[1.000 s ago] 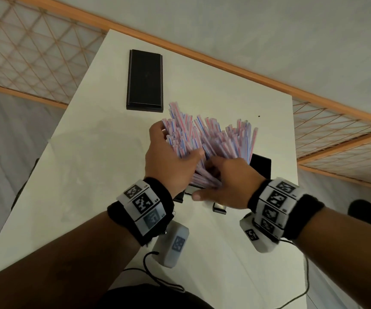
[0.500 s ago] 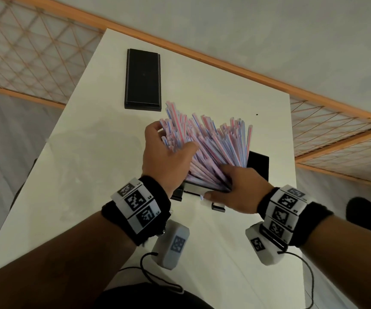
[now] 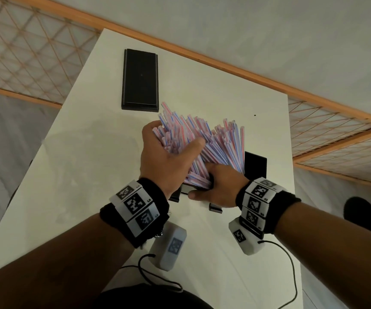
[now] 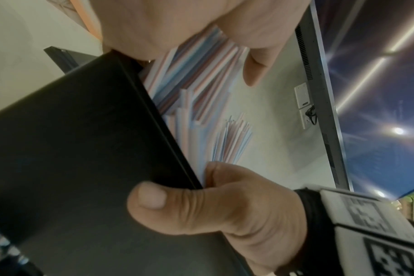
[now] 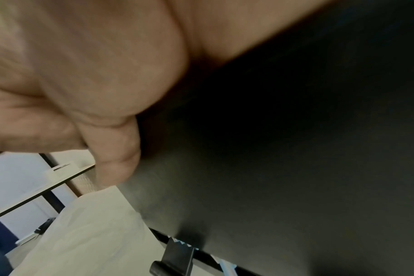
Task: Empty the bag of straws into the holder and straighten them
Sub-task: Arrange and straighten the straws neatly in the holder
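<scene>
A thick bundle of pink, blue and white striped straws [image 3: 204, 139] stands fanned out in a black box-shaped holder [image 3: 255, 166] near the middle of the white table [image 3: 86, 175]. My left hand [image 3: 171, 150] grips the left part of the bundle, thumb across its front. My right hand [image 3: 216, 188] holds the holder's near wall. In the left wrist view its thumb [image 4: 154, 198] presses the outside of the holder [image 4: 83, 149] and its fingers curl over the rim by the straws [image 4: 196, 74]. The right wrist view shows only palm and the holder's dark wall [image 5: 296, 149]. No bag is in view.
A flat black rectangular tray or lid [image 3: 140, 79] lies at the back left of the table. The table's right edge runs close to the holder. Wrist-camera cables [image 3: 291, 275] trail over the near part of the table. A wood-framed lattice screen [image 3: 24, 52] stands beyond the table.
My right hand has slipped from the base of the straws down onto the holder's near wall. The left hand keeps its hold and has drawn the bundle tighter, leaning left.
</scene>
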Demonstrator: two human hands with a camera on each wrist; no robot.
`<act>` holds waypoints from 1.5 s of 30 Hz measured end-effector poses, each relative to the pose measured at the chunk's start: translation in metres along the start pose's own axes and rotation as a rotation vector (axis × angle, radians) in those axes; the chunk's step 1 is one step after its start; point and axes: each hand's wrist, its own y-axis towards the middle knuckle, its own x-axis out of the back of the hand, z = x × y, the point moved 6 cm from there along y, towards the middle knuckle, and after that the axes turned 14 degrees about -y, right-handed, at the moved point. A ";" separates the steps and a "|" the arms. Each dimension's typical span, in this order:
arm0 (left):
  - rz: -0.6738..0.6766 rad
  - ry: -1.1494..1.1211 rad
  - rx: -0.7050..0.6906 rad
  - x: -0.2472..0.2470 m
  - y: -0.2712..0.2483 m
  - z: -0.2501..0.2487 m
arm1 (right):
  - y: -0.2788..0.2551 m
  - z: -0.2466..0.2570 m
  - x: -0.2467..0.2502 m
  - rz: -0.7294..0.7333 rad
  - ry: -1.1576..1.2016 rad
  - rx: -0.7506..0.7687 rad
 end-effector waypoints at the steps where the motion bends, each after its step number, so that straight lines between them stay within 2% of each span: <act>1: 0.007 0.017 -0.001 0.000 0.000 0.000 | 0.001 0.003 0.001 0.007 -0.006 0.015; 6: 0.008 0.094 0.010 -0.001 0.006 0.003 | 0.007 0.004 0.000 -0.009 0.057 0.082; 8: 0.037 0.130 0.013 -0.002 0.009 0.003 | 0.013 0.001 -0.005 -0.002 0.130 0.072; 11: -0.013 0.141 -0.008 0.001 0.005 -0.001 | 0.015 -0.003 -0.008 0.035 0.143 0.019; 14: -0.016 0.134 -0.028 0.001 -0.001 -0.005 | 0.014 -0.006 -0.006 0.003 0.182 0.031; 19: -0.072 0.119 -0.005 0.007 -0.003 -0.009 | 0.009 -0.008 0.007 -0.178 0.203 0.038; 24: -0.027 0.273 -0.047 0.009 -0.007 -0.006 | -0.008 -0.007 0.003 -0.277 0.039 0.023; 28: -0.022 0.254 -0.062 0.009 -0.008 -0.003 | -0.041 -0.010 0.002 -0.567 -0.013 0.013; 30: -0.052 0.171 -0.022 0.009 -0.007 -0.001 | -0.049 -0.004 -0.002 -0.630 -0.015 0.078; 32: -0.067 0.096 0.010 0.007 -0.007 0.000 | -0.042 -0.001 -0.014 -0.482 -0.009 0.117; 34: -0.075 0.015 0.023 0.003 -0.009 -0.003 | -0.032 -0.005 -0.027 -0.310 -0.057 0.052; 36: -0.090 -0.079 0.036 0.003 -0.009 -0.005 | -0.025 -0.011 -0.030 -0.264 -0.107 -0.025; 45: -0.084 -0.193 0.104 0.003 -0.006 -0.001 | -0.008 -0.010 -0.018 -0.020 -0.055 -0.049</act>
